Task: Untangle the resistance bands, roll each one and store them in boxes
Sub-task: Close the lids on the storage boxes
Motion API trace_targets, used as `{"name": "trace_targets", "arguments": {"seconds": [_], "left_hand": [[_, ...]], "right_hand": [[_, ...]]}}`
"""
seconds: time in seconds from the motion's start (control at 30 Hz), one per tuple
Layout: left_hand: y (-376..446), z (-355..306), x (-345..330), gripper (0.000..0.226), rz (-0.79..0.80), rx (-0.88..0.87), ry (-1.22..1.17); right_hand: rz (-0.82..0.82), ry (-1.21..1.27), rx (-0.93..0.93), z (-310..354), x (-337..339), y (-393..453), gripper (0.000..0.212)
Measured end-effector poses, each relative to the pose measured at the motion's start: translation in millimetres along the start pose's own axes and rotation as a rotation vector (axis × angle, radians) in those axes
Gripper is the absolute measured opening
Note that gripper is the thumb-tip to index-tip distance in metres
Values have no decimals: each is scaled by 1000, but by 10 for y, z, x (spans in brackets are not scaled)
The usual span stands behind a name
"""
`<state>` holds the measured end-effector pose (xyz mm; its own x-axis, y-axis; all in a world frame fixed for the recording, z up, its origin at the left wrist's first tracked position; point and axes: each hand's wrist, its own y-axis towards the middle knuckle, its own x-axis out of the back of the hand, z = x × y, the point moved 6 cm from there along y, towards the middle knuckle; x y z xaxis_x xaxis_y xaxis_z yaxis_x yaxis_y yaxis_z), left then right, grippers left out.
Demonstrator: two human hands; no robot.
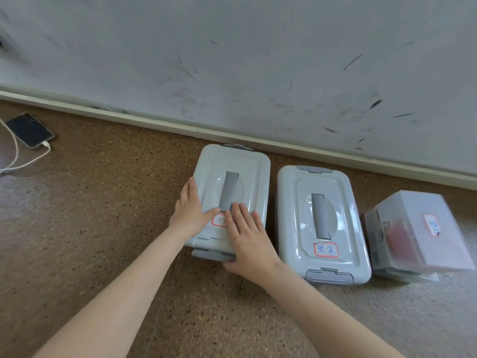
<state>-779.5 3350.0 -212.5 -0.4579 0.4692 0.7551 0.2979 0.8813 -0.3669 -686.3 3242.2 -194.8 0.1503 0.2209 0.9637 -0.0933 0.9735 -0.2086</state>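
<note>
Both hands lie flat on the left grey box (232,182), lid on. Right hand (249,239) has straight fingers slightly apart near the lid's front edge, thumb down by the front latch (210,254); left hand (189,208) rests on the lid's left side, fingers together and thumb spread, half covering a label (219,220). Middle grey box (322,223) sits just beside, closed. Right translucent box (415,231) is blurred, reddish contents unclear. No bands visible. Bare floor (103,215) lies left; phone (29,130) with cable (15,161) at the wall (232,60).
</note>
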Motion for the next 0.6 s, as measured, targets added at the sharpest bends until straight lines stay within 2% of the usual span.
{"name": "trace_targets", "arguments": {"seconds": [0.2,0.3,0.37,0.43,0.5,0.6], "left_hand": [[-17,6,-13,98,8,12,-3],[-23,-69,52,90,-90,-72,113],[14,-185,94,78,-148,-191,204],[82,-307,88,69,-143,-281,279],[148,-423,15,64,-135,-345,383],[181,-482,-159,62,-185,-378,573]], "right_hand": [[78,-3,55,-30,130,46,92],[106,93,48,-69,173,58,80],[64,289,-29,-270,352,180,62],[-22,336,-117,-555,551,404,52],[-82,329,-221,-851,684,685,52],[-72,406,-328,-1108,700,1130,65]]}}
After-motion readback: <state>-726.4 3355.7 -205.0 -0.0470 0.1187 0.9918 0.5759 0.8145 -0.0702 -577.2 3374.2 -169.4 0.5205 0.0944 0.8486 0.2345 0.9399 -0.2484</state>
